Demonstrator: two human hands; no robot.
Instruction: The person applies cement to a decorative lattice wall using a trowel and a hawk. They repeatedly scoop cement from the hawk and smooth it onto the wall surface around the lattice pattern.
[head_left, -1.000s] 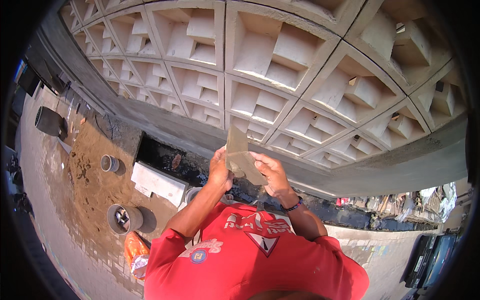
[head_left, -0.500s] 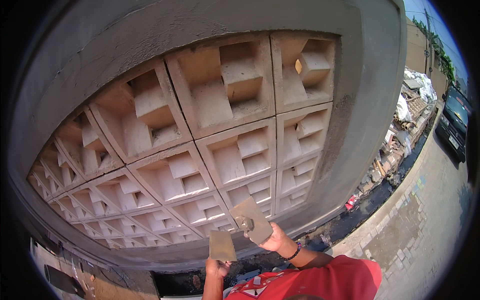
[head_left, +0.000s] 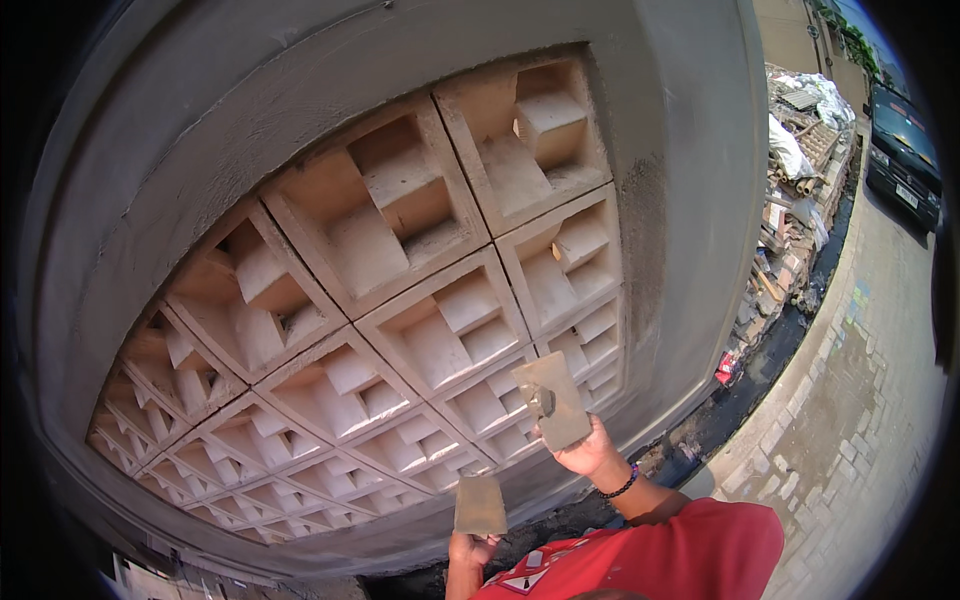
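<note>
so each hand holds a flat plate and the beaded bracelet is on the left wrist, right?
Wrong wrist: the head view shows the beaded bracelet on the wrist of the right hand. It and the left hand do each hold a flat plate.

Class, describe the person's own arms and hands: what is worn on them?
The left hand and right hand are ungloved. A dark, beaded bracelet circles the right wrist; none shows on the left. The red right sleeve is short, leaving the forearm bare.
</note>
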